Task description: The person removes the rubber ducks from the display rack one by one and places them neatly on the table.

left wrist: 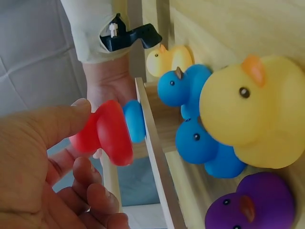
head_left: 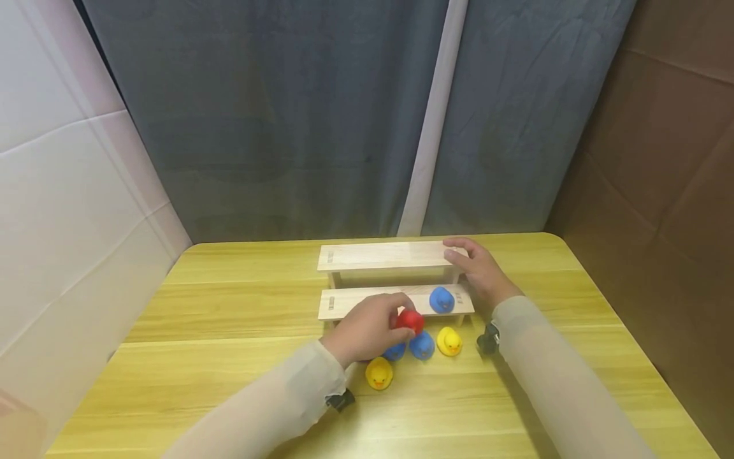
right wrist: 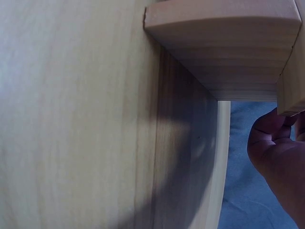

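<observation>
My left hand (head_left: 367,324) pinches a red rubber duck (head_left: 410,321) between thumb and fingers, just in front of the lower wooden shelf (head_left: 355,302). A blue duck (head_left: 441,299) sits on that shelf near its right end. Behind it is the higher wooden shelf (head_left: 384,255), whose right end my right hand (head_left: 480,271) grips. In the right wrist view, that hand's (right wrist: 281,152) fingers are partly hidden by the board (right wrist: 291,90). Below the red duck, two blue ducks (head_left: 422,346) stand on the table, one partly covered by my left hand.
A yellow duck (head_left: 449,342) stands right of the blue ones, and another yellow duck (head_left: 379,373) nearer the front. The left wrist view also has a purple duck (left wrist: 252,205). A grey curtain (head_left: 275,127) hangs behind the wooden table (head_left: 229,382).
</observation>
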`<act>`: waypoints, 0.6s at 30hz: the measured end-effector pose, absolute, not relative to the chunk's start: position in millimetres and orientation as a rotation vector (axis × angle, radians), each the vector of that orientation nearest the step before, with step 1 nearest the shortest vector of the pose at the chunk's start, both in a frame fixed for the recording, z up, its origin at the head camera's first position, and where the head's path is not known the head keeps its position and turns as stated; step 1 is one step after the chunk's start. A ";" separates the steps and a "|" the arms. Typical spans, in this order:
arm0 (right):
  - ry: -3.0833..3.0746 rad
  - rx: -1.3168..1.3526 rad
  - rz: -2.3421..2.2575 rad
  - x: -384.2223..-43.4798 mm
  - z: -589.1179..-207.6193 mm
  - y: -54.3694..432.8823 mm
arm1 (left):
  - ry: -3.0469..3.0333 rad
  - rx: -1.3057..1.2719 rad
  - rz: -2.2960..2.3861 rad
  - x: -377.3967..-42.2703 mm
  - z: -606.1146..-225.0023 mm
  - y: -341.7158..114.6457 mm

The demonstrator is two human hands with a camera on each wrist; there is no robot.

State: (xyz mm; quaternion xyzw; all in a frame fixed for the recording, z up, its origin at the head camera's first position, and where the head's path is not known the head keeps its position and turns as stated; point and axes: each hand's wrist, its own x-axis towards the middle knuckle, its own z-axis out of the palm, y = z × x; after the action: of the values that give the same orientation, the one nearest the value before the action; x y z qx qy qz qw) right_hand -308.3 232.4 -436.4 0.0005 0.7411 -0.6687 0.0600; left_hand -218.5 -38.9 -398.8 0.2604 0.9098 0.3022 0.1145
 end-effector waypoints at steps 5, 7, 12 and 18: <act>2.240 -0.006 -2.026 -307.5 -435.3 231.5 | 2.667 0.832 0.894 -212.9 -402.0 -41.8; 2.247 -0.008 -2.024 -307.4 -435.3 231.3 | 2.692 0.863 0.863 -210.2 -403.9 -43.3; 2.258 -0.006 -2.010 -307.7 -436.8 232.5 | 2.766 0.954 0.758 -203.5 -409.0 -46.9; 2.274 -0.025 -2.009 -309.7 -438.3 233.9 | 2.805 1.001 0.704 -197.1 -412.3 -48.7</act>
State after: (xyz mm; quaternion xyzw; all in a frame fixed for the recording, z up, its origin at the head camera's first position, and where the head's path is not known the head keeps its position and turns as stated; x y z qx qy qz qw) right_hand -309.7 233.9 -438.3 -0.0082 0.7484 -0.6611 0.0535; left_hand -197.1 -48.7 -412.3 0.3269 0.9158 0.2300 0.0404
